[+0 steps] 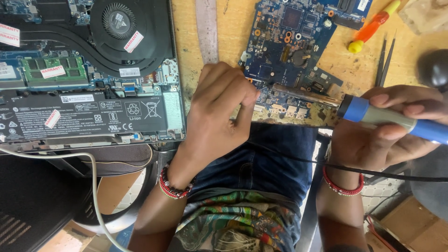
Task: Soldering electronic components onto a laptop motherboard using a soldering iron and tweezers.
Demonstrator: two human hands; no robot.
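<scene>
Right hand [378,135] gripped blue-handled iron [373,114], tip lying over board [289,51] at desk [345,65] edge. Left hand [217,109] was curled closed beside board's near edge; whether it pinched anything, cannot tell. Open laptop [88,70] lay left.

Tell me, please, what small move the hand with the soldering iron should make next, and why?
Probably ease the tip slightly down onto the joint. The right hand holds the soldering iron with its tip lying over the lower edge of the blue circuit board, while the left hand steadies that edge with pinched fingers. Whether the tip already touches cannot be told.
</scene>
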